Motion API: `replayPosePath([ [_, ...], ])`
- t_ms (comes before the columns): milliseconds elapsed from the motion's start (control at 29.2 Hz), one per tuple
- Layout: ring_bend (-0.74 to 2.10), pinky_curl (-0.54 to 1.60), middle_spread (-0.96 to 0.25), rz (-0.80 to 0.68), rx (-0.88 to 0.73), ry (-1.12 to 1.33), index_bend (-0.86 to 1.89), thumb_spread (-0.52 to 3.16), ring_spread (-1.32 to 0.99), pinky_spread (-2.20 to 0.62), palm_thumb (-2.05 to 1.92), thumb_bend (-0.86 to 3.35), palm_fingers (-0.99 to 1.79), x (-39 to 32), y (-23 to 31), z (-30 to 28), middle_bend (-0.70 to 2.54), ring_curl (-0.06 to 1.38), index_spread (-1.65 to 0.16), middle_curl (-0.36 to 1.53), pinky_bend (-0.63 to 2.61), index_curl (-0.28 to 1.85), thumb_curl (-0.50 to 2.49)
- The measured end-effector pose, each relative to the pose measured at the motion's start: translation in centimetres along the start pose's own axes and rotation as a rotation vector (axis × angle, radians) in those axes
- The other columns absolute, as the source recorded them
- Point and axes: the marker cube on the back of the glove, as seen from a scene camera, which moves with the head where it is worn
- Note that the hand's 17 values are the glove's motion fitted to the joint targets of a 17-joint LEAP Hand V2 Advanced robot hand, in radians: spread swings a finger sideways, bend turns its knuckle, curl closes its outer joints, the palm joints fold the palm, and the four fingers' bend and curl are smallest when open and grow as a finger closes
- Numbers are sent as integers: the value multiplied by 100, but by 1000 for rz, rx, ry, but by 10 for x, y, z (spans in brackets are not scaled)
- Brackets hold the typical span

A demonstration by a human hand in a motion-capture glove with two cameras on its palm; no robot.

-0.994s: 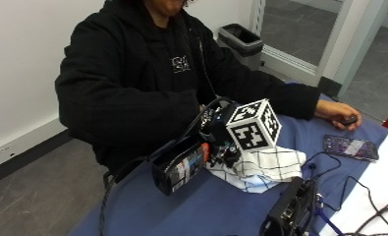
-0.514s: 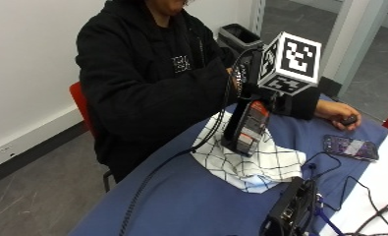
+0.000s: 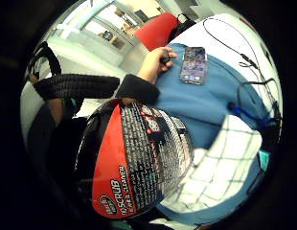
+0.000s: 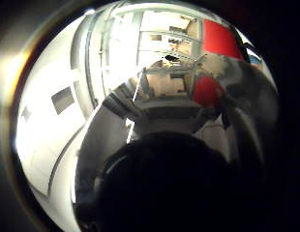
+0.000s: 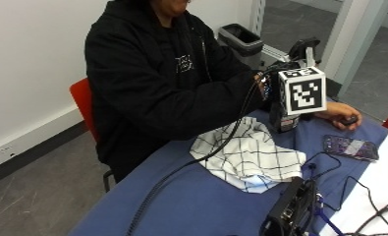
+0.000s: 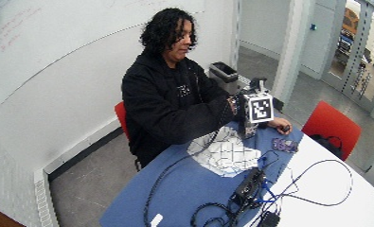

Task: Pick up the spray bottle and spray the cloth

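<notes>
You had the spray bottle [image 5: 285,118] off the table, your gloved right hand [image 5: 269,87] wrapped around it, held just above the far edge of the checked cloth [image 5: 249,160], with the spraying itself not yet visibly done.

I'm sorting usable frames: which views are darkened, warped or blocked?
Thumb side palm view: a dark shape fills the near half, with glare off the bright wall. Little finger side palm view: fisheye bulges the spray bottle label, still readable. Outside view: evenly lit, the cloth clear.

Upright spray bottle [image 5: 284,118] beside checked cloth [image 5: 249,156]
</notes>
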Motion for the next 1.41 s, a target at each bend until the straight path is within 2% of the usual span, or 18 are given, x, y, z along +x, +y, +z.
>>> replayPosePath([
  [308, 65, 44, -13, 48, 72, -106, 19, 69, -19, -23, 100, -2, 130, 41, -8, 10, 65, 51, -22, 58, 42, 68, 93],
  [480, 65, 44, -13, 26, 98, -141, 19, 69, -19, -23, 100, -2, 129, 50, -2, 4, 65, 51, -22, 58, 43, 69, 93],
  [1062, 66, 44, -16, 7, 25, -170, 18, 68, -20, -27, 98, -2, 130, 54, 2, 4, 67, 51, -24, 58, 45, 68, 95],
  [1234, 63, 43, -15, 23, -46, -130, 20, 70, -18, -21, 97, -2, 119, 57, 9, -3, 65, 50, -25, 57, 37, 68, 94],
  [1302, 61, 41, -11, 26, -56, -56, 18, 73, -14, -12, 95, -4, 97, 60, 15, -11, 59, 49, -24, 55, 27, 67, 91],
  [1405, 58, 41, -8, 20, -66, 67, 15, 81, -12, -5, 85, -7, 89, 62, 31, -29, 55, 49, -23, 54, 23, 66, 85],
])
